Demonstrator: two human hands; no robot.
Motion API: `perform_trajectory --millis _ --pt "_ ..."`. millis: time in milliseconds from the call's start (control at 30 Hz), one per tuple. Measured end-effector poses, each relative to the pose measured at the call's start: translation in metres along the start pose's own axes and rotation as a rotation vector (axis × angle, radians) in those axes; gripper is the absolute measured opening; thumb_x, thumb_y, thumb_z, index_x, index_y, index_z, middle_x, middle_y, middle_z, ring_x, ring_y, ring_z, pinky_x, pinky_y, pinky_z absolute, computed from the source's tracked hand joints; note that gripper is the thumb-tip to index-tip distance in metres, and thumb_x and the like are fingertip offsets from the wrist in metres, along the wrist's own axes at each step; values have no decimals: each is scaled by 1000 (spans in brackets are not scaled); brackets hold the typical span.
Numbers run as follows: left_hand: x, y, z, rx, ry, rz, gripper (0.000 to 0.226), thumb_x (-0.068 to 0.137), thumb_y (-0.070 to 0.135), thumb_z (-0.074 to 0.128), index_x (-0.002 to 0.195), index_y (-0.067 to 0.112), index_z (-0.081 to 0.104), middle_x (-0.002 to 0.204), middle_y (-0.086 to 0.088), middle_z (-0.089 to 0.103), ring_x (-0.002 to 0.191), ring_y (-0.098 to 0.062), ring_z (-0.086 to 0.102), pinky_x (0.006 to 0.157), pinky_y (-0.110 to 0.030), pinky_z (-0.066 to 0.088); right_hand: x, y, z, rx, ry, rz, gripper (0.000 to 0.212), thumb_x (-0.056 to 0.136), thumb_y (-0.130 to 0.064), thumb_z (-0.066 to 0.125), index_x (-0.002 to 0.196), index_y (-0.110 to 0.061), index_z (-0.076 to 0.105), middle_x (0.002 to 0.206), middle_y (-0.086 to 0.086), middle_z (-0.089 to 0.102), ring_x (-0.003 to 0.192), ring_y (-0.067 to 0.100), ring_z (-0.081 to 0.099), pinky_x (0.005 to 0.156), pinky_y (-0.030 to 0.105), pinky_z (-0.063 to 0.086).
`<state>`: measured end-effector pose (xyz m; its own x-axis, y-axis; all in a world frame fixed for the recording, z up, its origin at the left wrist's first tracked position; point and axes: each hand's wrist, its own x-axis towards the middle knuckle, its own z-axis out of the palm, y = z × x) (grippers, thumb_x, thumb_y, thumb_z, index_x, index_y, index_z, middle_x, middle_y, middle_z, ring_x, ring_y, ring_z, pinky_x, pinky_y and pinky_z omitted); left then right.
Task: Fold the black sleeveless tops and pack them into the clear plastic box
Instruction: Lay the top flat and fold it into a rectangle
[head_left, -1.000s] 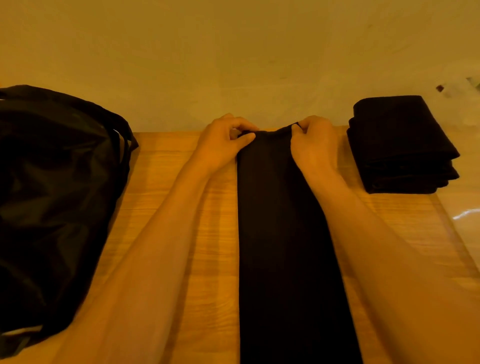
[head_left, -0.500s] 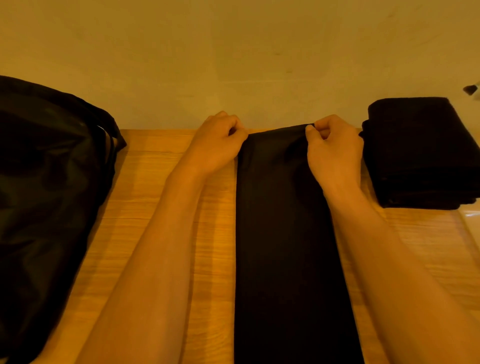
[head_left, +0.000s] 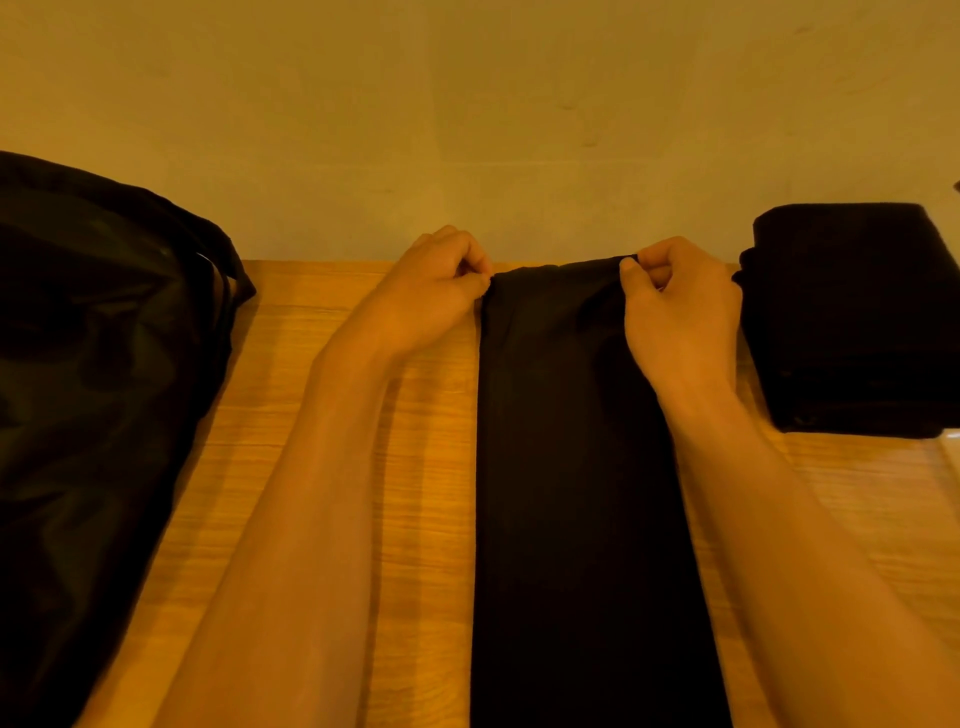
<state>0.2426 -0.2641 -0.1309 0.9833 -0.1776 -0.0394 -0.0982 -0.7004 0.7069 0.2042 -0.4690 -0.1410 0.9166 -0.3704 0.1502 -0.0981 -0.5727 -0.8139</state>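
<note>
Pinching far corners of long black fabric top (head_left: 576, 467): left hand (head_left: 436, 296), right hand (head_left: 680, 317); advise drawing both corners nearward evenly across wooden table (head_left: 332, 415), edges aligned

A black bag (head_left: 88, 364) lies at the left of the wooden table (head_left: 332, 415), wall (head_left: 467, 104) behind.

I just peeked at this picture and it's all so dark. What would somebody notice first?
First, the long black top folded into a narrow strip down the middle of the wooden table, with the left hand and right hand each pinching a far corner by the wall. Next, the neat stack of folded black tops at the right and the big black bag at the left.
</note>
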Motion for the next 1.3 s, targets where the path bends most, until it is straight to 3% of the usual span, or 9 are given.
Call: perform_trajectory --millis 267,400,533,700,867,967,1067,1167,1300 --pt "-1 -1 1 -40 73 -35 11 104 16 53 102 25 59 95 14 56 84 -1 52 66 -14 38 -1 1 -1 -41 24 -5 9 102 -24 58 93 -21 57 72 -12 55 62 0 53 54 -1 38" --pt "-1 0 3 -14 73 -32 13 104 14 52 106 22 62 94 16 56 80 0 53 61 -7 40 -1 2 -1 -102 38 -30 11 102 -24 58 92 -19 57 70 -12 54 61 1 52 54 2 39" --pt "-3 3 3 -64 10 38 19 103 25 56 119 29 66 107 14 56 86 4 53 70 -8 40 -1 2 -1 -92 44 -30 10 101 -24 59 92 -20 58 71 -10 56 62 1 53 57 -1 37" --pt "-3 2 10 -59 36 118 7 98 29 65 91 29 69 107 10 58 103 -6 55 86 -20 45 -2 -1 -1 -72 48 -26 10 101 -23 59 92 -19 58 70 -10 56 59 1 53 54 0 38" --pt "-1 7 11 -170 84 14 11 98 21 63 89 23 69 90 12 66 83 -1 60 70 -10 46 -3 -1 -1 -65 42 -14 10 100 -19 59 91 -16 60 68 -8 57 58 2 55 50 4 41" --pt "0 8 15 -207 110 9 5 95 23 66 93 21 70 88 11 69 77 -3 62 72 -21 51 -3 -1 -2 -73 28 -13 10 99 -18 59 89 -16 59 68 -8 56 57 3 54 50 4 41" --pt "0 7 16 -165 65 111 13 94 30 70 108 31 71 100 15 68 75 5 57 77 -19 49 -2 0 -3 -71 30 -11 10 99 -17 59 89 -15 59 67 -8 55 57 3 53 50 4 41" --pt "2 5 19 -86 93 124 7 93 28 71 92 35 72 100 13 65 84 0 59 92 -36 53 -2 -1 -3 -71 33 -8 10 99 -17 59 89 -15 60 67 -8 56 57 3 53 50 3 40" --pt "4 7 23 -98 147 90 13 92 27 73 82 36 70 80 17 65 68 3 57 89 -44 56 0 1 -2 -109 40 -15 11 99 -21 61 90 -16 62 69 -8 58 61 2 55 51 7 39"
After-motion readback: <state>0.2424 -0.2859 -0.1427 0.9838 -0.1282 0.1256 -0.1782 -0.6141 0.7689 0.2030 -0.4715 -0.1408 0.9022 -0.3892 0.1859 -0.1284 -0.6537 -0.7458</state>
